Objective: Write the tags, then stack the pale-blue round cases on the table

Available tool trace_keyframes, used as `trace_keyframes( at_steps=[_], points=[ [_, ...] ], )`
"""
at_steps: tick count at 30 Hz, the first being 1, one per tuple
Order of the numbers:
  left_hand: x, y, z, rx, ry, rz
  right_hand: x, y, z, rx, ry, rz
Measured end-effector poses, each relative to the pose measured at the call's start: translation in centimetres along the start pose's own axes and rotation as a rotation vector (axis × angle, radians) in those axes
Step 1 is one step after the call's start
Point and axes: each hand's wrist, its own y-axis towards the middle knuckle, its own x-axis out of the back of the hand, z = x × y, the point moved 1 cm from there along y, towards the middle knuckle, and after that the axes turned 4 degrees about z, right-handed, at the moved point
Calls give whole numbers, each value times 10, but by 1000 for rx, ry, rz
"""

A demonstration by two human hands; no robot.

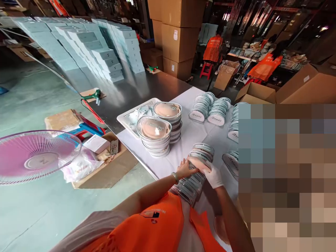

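A long row of round silver-rimmed compact cases (195, 173) lies on its side on the white cloth (181, 154), running from my body toward the table's middle. My left hand (185, 169), bare with a ring, rests on the left side of the row with fingers stretched along it. My right hand (211, 173), in a white glove, curls over the top of the row, and a beige puff seems to lie between the two hands. Two stacks of clear lids with beige puffs (156, 134) stand further left.
A white basket (132, 117) sits behind the puff stacks. More rows of round cases (208, 108) lie further back. A pink fan (36, 155) stands at the left, cardboard boxes (180, 38) and stacked pale boxes (105, 52) behind. People in orange vests work at the far right.
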Motion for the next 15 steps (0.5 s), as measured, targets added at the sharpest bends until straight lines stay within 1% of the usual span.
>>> trace_keyframes(
  at_steps=[2, 5, 6, 7, 9, 11, 13, 15],
  points=[
    [-5, 4, 9, -36, -22, 41, 0, -3, -2, 31, -76, 153],
    [-7, 5, 22, -99, -48, 86, 0, -5, 2, 22, -361, 453],
    [-7, 6, 25, -106, -54, 93, 0, -4, 5, 15, -443, 529],
    [-8, 6, 28, -110, -66, 90, -2, -2, 8, 8, -491, 570],
    [-9, 8, 31, -119, -112, 70, -6, 3, 14, 7, -482, 574],
    [-11, 11, 33, -138, -163, 60, -11, 4, 16, 23, -455, 608],
    [-12, 13, 35, -151, -189, 70, -12, 3, 13, 30, -424, 636],
    [-14, 14, 36, -151, -199, 72, -6, -1, 4, 10, -411, 608]
  ],
)
